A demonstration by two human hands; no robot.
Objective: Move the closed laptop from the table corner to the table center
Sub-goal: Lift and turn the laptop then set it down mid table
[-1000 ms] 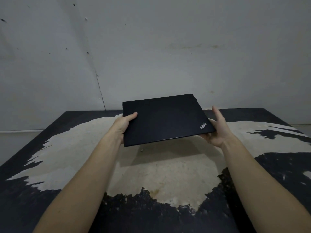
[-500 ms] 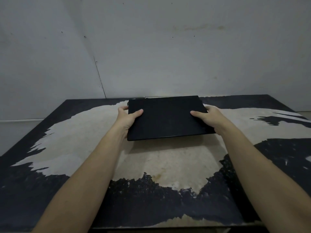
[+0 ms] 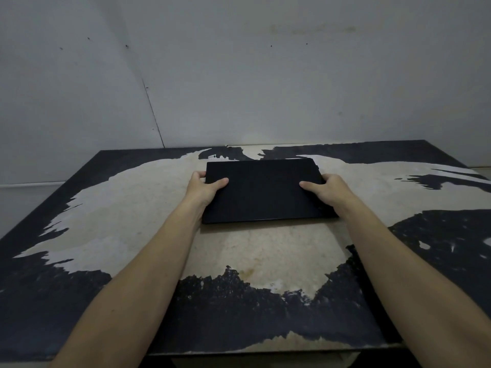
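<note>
I see the closed black laptop [image 3: 263, 189], airborne 1 second ago, now lower over the table [image 3: 106, 208] center, my left hand [image 3: 204, 188] and right hand [image 3: 328, 189] gripping its sides.

You have one view only, a wide-angle head camera looking forward and down across the table [image 3: 79, 235] toward the wall [image 3: 265, 75] behind it, so nothing is shared with a second view. It sits above the near edge, close enough that both forearms enter from the bottom corners. Far table edge and wall seam curve slightly from lens distortion.
</note>
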